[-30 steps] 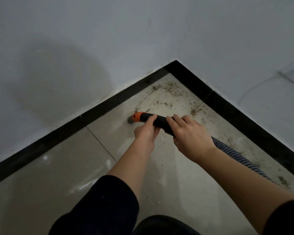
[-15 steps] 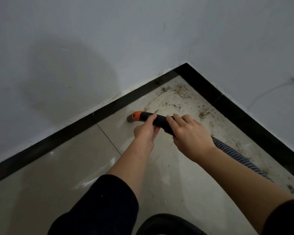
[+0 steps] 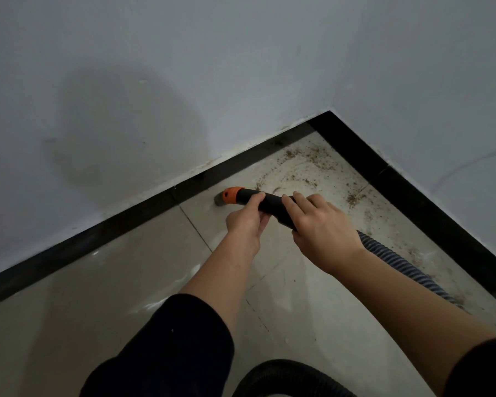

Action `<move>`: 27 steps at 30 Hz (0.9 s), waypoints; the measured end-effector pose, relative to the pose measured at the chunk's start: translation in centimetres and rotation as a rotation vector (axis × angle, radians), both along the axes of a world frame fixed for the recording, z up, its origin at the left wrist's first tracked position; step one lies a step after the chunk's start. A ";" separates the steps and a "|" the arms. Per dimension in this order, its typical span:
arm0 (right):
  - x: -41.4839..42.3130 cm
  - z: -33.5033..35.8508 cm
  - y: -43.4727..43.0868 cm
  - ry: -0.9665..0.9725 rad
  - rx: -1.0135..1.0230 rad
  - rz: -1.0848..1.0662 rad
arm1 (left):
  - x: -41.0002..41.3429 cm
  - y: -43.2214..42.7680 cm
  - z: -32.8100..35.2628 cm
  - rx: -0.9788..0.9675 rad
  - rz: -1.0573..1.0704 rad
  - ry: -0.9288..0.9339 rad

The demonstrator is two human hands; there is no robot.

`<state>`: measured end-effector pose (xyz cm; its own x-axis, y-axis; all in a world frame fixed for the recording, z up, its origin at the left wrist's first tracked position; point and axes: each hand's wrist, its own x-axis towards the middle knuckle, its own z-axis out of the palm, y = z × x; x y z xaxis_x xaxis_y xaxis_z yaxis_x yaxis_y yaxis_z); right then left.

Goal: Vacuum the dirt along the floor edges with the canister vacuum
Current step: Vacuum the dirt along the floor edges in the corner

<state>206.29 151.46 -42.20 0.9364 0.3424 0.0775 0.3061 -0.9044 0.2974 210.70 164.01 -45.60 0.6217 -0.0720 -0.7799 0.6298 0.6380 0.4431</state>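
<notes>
Black vacuum nozzle (image 3: 265, 203), orange collar, tip down on tile floor (image 3: 103, 296) just beside black baseboard (image 3: 143, 214).
Left hand (image 3: 245, 222) and right hand (image 3: 322, 229) both grip it, side by side; ribbed hose (image 3: 398, 265) trails right; dirt (image 3: 307, 163) scattered in corner.

Two pale grey walls (image 3: 184, 53) meet in a corner at upper right, each edged below by black skirting (image 3: 98, 242). The floor (image 3: 83, 310) is glossy beige tile with a thin grout line (image 3: 196, 227). The light is dim, and a broad soft shadow (image 3: 121, 133) lies on the left wall
</notes>
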 end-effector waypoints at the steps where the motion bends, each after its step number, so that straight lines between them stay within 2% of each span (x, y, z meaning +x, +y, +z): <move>1: 0.1 0.0 0.1 -0.005 0.006 0.003 | 0.0 0.1 0.0 -0.004 0.004 -0.003; 13: 0.9 -1.3 1.6 -0.051 0.085 0.009 | 1.0 1.4 -0.5 0.024 0.032 -0.012; 27: 1.7 -1.7 1.1 -0.051 0.060 -0.016 | 2.1 1.1 -0.9 0.043 0.011 -0.021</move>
